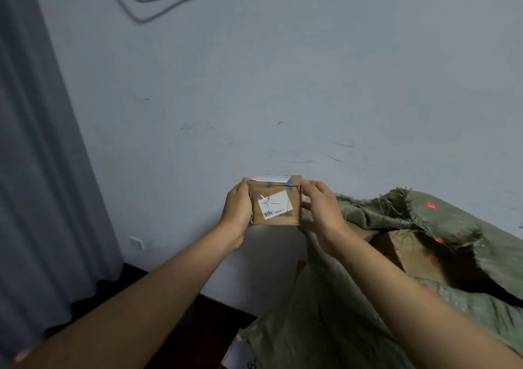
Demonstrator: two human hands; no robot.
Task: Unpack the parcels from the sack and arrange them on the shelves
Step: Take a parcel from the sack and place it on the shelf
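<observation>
Brown cardboard parcel with a white label [275, 204] sits pinched between the left hand [237, 211] and right hand [321, 213], above and left of the frayed green woven sack [353, 306]. Taped sides look slick: loosen either grip and it could drop.

Only readable bit is handwritten "3-1" in blue pen on the white label [275, 205] stuck to the small cardboard parcel [276, 202]; the printed characters below it are too blurry.
</observation>
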